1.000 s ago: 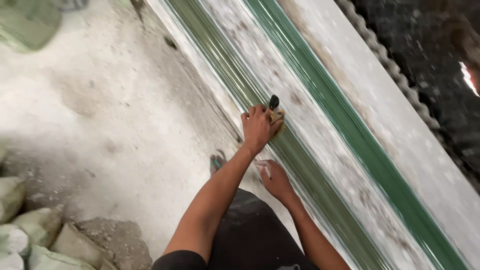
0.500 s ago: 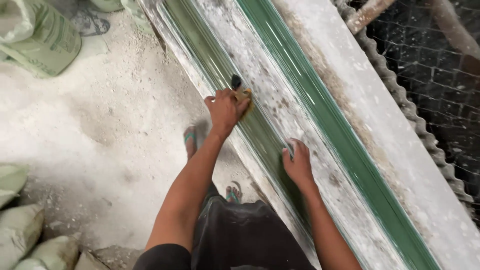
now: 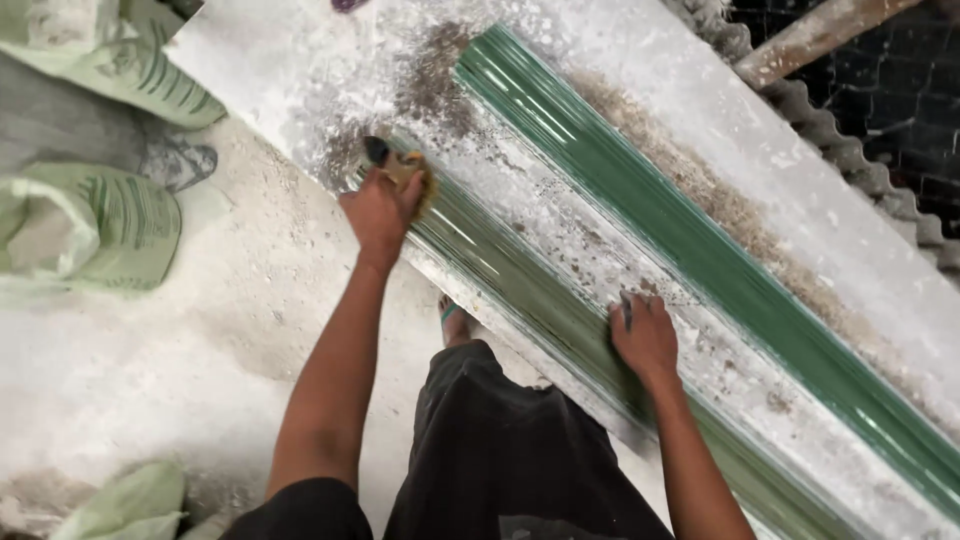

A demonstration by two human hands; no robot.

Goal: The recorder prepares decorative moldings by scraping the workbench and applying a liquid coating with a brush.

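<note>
A long dusty white slab [image 3: 640, 120] runs diagonally from upper left to lower right, with two glossy green ribbed strips [image 3: 640, 190] along it. My left hand [image 3: 380, 210] grips a brown sponge or brush [image 3: 410, 170] with a dark tip and presses it on the near green strip [image 3: 510, 280] close to its upper end. My right hand [image 3: 645, 335] rests flat on the near strip further down, with a small dark thing between its fingers.
Green-white sacks [image 3: 110, 215] lie at the left and one at the bottom left [image 3: 130, 500]. The ground is covered in white powder. A corrugated sheet edge [image 3: 850, 150], wire mesh and a wooden pole [image 3: 810, 35] are at the upper right. My sandalled foot [image 3: 452, 318] stands by the slab.
My left hand has moved up along the near green strip with the sponge, reaching its upper end. My right hand stays on the strip. The view has shifted toward the slab's end.
</note>
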